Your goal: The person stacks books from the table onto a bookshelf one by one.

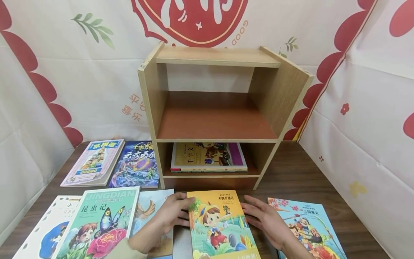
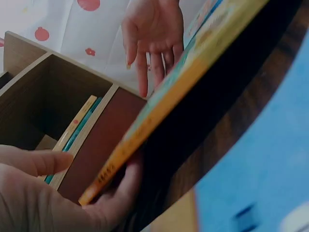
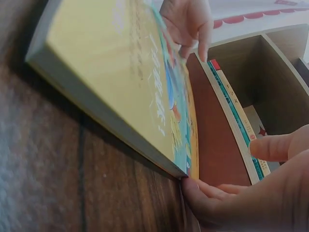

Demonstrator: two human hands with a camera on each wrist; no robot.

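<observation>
An orange-topped picture book [image 1: 220, 223] with a long-nosed puppet boy on its cover lies in front of the shelf, between my two hands. My left hand [image 1: 173, 212] is at the book's left edge; in the left wrist view its fingers [image 2: 123, 193] touch the orange spine while the thumb stays off the cover. On the opposite side is my right hand [image 1: 265, 219], palm facing inward. The right wrist view has its fingertips [image 3: 190, 186] against the page edge, with the thumb raised away. Neither thumb presses on the cover.
A wooden shelf [image 1: 216, 140] stands behind, with stacked books [image 1: 208, 156] in its lower compartment. To the left are a green insect book [image 1: 97, 223], a blue book [image 1: 152, 201], a white book [image 1: 53, 226] and two more farther back. A blue book [image 1: 307, 226] lies under the right forearm.
</observation>
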